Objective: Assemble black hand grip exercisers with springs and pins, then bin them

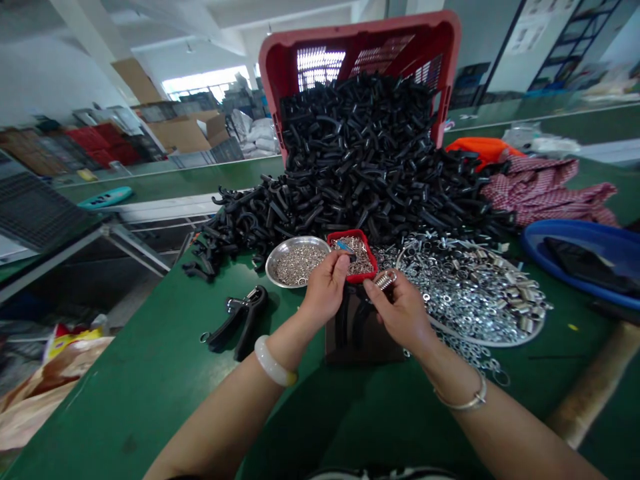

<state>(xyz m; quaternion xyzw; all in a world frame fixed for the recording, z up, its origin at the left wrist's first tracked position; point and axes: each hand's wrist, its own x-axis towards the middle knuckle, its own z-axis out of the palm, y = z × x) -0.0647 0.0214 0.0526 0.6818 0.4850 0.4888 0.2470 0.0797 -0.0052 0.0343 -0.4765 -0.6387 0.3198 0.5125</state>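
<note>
My left hand [326, 288] is closed in a pinch at the near edge of a red tray [374, 261] of small metal parts. A small blue-and-black piece [345, 248] shows at its fingertips; its kind is unclear. In my right hand [403, 308] a metal coil spring [385, 280] is gripped between thumb and fingers. Below and between the hands, black handles [342, 323] lie on a dark block [365, 353]. Left of them, a hand gripper with black handles and a spring [245, 317] rests on the green table [165, 373].
A red crate [360, 30] spills a large heap of black handles [350, 153]. A metal bowl [270, 267] holds tiny parts. Springs, rings and nuts [470, 293] pile up at right, near a blue tray [540, 233] and a wooden-handled tool [600, 380]. Checked cloth [545, 187] lies behind.
</note>
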